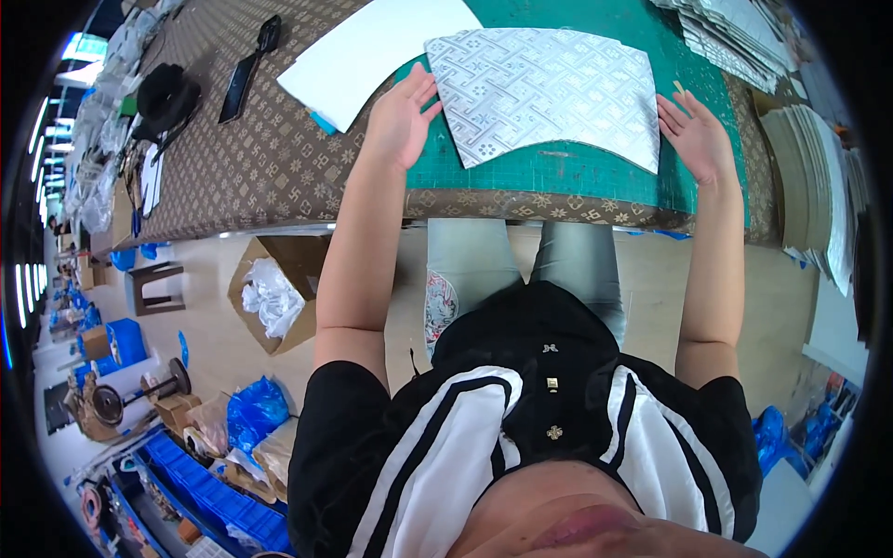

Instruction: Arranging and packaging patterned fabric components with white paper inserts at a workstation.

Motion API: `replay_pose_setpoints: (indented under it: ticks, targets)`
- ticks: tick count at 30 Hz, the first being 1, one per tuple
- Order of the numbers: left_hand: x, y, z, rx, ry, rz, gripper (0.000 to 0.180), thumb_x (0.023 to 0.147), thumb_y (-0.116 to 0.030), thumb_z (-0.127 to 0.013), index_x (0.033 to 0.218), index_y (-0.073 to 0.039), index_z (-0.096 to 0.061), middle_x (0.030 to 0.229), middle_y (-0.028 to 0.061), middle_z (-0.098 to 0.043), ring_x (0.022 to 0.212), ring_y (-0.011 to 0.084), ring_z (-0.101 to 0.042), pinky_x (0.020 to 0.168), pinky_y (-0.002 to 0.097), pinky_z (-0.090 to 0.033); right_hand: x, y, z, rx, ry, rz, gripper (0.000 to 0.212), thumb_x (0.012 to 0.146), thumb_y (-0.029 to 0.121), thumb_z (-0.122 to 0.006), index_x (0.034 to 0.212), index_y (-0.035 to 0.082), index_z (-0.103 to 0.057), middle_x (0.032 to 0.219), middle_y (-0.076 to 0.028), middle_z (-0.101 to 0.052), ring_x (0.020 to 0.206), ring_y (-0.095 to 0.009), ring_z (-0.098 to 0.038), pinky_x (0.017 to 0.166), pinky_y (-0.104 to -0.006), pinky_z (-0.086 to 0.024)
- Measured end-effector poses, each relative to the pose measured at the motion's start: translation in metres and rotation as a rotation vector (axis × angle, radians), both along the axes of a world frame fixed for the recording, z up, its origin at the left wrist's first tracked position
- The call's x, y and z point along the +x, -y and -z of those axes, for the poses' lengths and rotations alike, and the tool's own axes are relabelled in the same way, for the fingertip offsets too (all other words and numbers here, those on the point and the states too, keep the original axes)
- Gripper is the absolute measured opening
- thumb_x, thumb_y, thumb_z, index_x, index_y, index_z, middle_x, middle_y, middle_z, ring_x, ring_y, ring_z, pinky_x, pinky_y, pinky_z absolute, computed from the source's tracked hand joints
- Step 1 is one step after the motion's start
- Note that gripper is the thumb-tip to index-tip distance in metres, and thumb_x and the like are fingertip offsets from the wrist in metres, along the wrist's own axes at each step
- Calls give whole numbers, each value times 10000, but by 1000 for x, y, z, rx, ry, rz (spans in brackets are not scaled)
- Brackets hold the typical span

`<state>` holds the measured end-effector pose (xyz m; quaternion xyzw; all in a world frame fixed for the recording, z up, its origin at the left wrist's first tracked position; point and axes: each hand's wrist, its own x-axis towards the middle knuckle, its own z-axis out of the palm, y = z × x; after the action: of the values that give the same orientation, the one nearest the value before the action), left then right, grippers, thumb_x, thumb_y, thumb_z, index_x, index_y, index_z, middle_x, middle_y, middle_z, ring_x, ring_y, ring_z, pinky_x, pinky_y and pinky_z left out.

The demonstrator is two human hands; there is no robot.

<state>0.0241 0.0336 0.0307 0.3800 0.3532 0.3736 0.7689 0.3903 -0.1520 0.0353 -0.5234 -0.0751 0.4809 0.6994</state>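
Observation:
A curved, fan-shaped panel [549, 93] with a silver-white woven pattern lies on a green cutting mat [521, 177]. At its left edge is my left hand [402, 116], fingers stretched out and thumb apart. My right hand [696, 139] is at the panel's right edge, its fingers spread and slightly bent. Both hands look open, and neither grips the panel; whether the fingertips touch its edges I cannot tell. A small yellowish bit shows by a right fingertip, too small to name. Left of the panel lies a plain white curved sheet [377, 56], with something small and blue at its lower corner.
A brown patterned cloth [279, 158] covers the table. On it at left lie a black phone-like object [240, 88] and a black round object [167, 98]. Stacked panels [730, 42] stand far right, more sheets [809, 177] below. A cardboard box [279, 293] is on the floor.

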Motion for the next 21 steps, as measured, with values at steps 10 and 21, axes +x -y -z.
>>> replay_pose_setpoints:
  ticks: [10, 21]
  targets:
    - [-3, -9, -2, -17, -71, 36, 771, 1066, -331, -570, 1556, 141, -207, 1626, 267, -284, 1529, 324, -264, 1251, 460, -237, -10, 1, 0, 50, 71, -28, 775, 1022, 317, -620, 1580, -61, -237, 1590, -297, -345, 1472, -341, -387, 1238, -421, -300]
    - [0, -10, -10, 16, -142, 52, 772, 1100, -380, -478, 1563, 145, -154, 1637, 256, -251, 1542, 309, -238, 1266, 445, -217, -21, -4, -2, 25, 85, 60, 688, 1036, 246, -588, 1572, -44, -271, 1526, -267, -442, 1424, -310, -439, 1220, -417, -318]
